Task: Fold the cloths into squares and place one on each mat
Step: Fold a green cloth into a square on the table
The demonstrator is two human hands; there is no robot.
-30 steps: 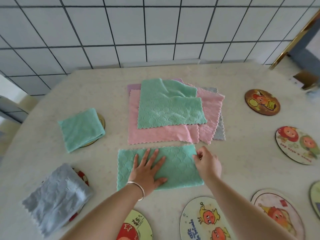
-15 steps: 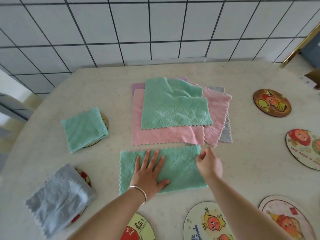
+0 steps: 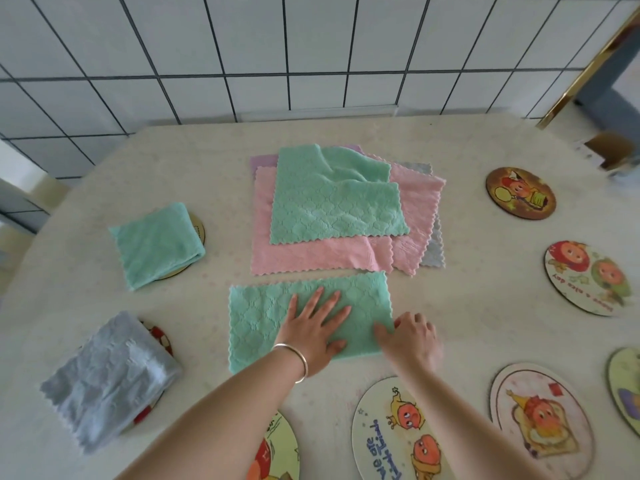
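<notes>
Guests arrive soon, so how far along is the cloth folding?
Done: a folded green cloth and a folded grey cloth each lie on a mat. In hand: the left hand presses a half-folded green cloth flat while the right hand grips its right edge. Left: the cloth pile and bare mats like this one.

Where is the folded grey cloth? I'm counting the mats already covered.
In the head view the folded grey cloth lies near the table's front-left edge, on a red-patterned mat, nearer than the folded green cloth.
</notes>
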